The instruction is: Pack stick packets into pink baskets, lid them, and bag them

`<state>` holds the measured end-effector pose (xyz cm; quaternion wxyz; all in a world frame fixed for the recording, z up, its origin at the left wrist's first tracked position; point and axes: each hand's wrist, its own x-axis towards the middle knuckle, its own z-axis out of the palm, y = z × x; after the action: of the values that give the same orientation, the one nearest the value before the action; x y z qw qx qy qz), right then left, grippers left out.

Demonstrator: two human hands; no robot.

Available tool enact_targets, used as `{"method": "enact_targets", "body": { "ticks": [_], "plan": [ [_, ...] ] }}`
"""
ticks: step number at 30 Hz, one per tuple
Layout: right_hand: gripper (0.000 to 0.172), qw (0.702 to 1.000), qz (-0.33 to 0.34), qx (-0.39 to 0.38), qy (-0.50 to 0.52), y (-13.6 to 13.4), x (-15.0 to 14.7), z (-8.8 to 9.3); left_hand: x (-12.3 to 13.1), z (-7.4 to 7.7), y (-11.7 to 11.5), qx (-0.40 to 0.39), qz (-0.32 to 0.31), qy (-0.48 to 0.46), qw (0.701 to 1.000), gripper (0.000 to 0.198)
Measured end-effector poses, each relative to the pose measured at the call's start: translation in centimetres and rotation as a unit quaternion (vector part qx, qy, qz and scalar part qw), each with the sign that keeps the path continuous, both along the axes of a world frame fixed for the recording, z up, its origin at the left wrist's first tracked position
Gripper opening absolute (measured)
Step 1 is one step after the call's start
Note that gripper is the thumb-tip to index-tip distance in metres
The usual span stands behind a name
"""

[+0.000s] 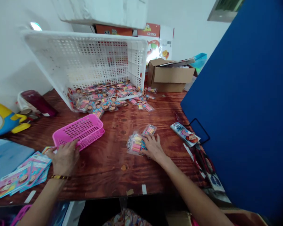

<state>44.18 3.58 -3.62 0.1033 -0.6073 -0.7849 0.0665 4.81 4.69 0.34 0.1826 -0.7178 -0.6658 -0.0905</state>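
My left hand (65, 158) is curled at the near left edge of a pink plastic basket (78, 128), fingers bent against its rim; a printed card (47, 150) peeks out beside the hand. On the wooden table, my right hand (154, 147) lies with spread fingers at the edge of a small pile of clear packets (134, 142) with pink and yellow pieces inside. One more packet (150, 128) touches the pile's far side. Part of the pile is hidden under my right fingers.
A white crate (85, 37) lies on its side at the back, with many similar packets (103, 97) spilling out. Printed cards (25, 175) lie at left. A card stack (185, 134) and scissors (204, 161) sit near a blue panel (240, 110). Behind stands a cardboard box (173, 75).
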Motion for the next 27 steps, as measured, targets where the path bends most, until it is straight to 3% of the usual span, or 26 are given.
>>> {"method": "enact_targets", "body": {
  "ticks": [2,4,6,10,13,15,18,23,27],
  "plan": [
    [0.062,0.999,0.032,0.016,0.003,-0.8,-1.1,-0.2,0.0,0.4,0.5,0.004,0.034,-0.020,0.999,0.043],
    [0.063,0.998,0.058,0.016,0.012,-1.7,-2.0,-0.3,1.6,1.0,-0.1,0.017,0.028,-0.071,0.997,0.050],
    [0.066,0.997,0.074,0.020,0.026,-2.6,-2.5,-0.3,4.5,0.9,-1.4,-0.014,-0.078,-0.129,0.988,0.051],
    [0.053,0.996,0.063,0.043,0.050,-4.9,-2.6,-0.2,11.5,-2.3,-4.5,-0.120,-0.232,-0.148,0.954,0.030],
    [0.039,0.996,0.059,0.041,0.057,-6.7,-3.0,-0.6,14.1,-5.2,-6.5,-0.164,-0.243,-0.203,0.934,0.043],
    [0.028,0.996,0.054,0.033,0.067,-7.6,-3.6,-0.9,14.2,-6.2,-7.4,-0.175,-0.224,-0.228,0.931,0.044],
    [0.012,0.996,0.065,0.011,0.068,-7.9,-4.3,-0.7,13.3,-6.3,-8.1,-0.186,-0.216,-0.252,0.925,0.045],
    [0.046,0.998,0.057,0.006,0.014,-5.9,-4.2,1.0,13.5,-5.3,-6.7,-0.200,-0.261,-0.246,0.912,0.031],
    [0.039,1.000,0.017,-0.005,-0.020,-4.7,-4.0,1.3,13.6,-5.8,-5.4,-0.178,-0.272,-0.257,0.910,0.039]
  ]
}}
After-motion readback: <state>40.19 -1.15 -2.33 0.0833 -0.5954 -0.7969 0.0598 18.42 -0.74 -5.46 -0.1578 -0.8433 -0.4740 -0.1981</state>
